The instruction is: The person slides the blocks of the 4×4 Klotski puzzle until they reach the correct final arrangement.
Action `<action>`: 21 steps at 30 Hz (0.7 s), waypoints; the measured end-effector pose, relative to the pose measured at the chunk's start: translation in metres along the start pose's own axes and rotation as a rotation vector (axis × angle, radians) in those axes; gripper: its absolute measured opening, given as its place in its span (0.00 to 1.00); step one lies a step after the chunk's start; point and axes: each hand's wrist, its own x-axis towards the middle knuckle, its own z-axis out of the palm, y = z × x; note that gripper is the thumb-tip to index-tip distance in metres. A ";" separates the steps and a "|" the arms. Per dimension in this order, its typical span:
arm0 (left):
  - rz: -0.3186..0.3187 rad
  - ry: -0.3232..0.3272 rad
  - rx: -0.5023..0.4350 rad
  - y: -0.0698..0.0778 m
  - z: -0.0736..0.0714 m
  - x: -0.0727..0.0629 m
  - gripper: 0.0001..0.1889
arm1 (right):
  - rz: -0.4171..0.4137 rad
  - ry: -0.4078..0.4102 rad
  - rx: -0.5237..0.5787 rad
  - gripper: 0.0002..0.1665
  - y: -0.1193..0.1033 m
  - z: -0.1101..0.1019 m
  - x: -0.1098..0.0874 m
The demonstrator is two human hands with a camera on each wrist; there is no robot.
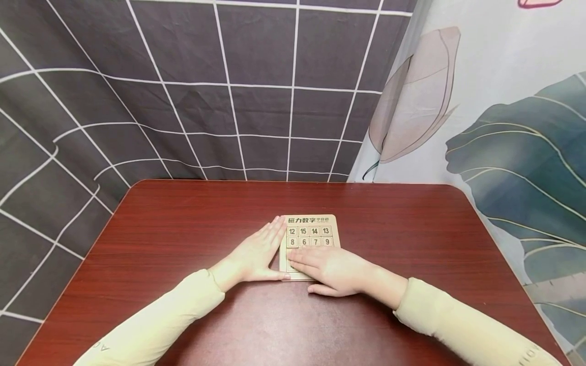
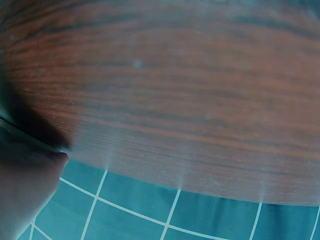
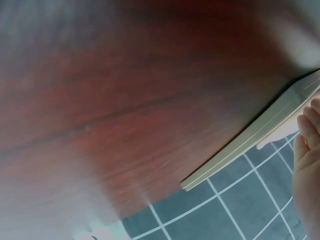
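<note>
A flat, pale wooden number sliding puzzle (image 1: 311, 220) lies on the table, its upper rows reading 12, 15, 14, 13 and 8, 6, 7, 9. My left hand (image 1: 256, 254) rests along its left side, fingers straight and thumb stretched to the lower left corner. Across the lower rows lies my right hand (image 1: 336, 269), fingers extended flat over the tiles and hiding most of them; its thumb sits below the board's near edge. In the right wrist view the puzzle's side edge (image 3: 235, 150) shows beside my right hand (image 3: 307, 170). Only a dark part of my left hand (image 2: 30, 185) appears in the left wrist view.
The reddish-brown wooden table (image 1: 183, 213) has rounded far corners. Behind it and to the left hangs a dark curtain with a white grid (image 1: 256, 112). A pale curtain with large leaf prints (image 1: 503, 152) hangs at the right.
</note>
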 end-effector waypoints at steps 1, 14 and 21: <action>0.001 0.003 0.000 0.000 0.000 0.000 0.64 | -0.003 -0.001 -0.006 0.39 -0.001 0.000 -0.001; 0.006 0.009 -0.006 0.002 -0.003 -0.002 0.64 | -0.011 -0.014 -0.036 0.37 0.004 0.001 0.003; -0.001 -0.012 0.009 0.002 -0.002 -0.001 0.64 | 0.024 -0.033 -0.055 0.36 0.015 0.004 0.006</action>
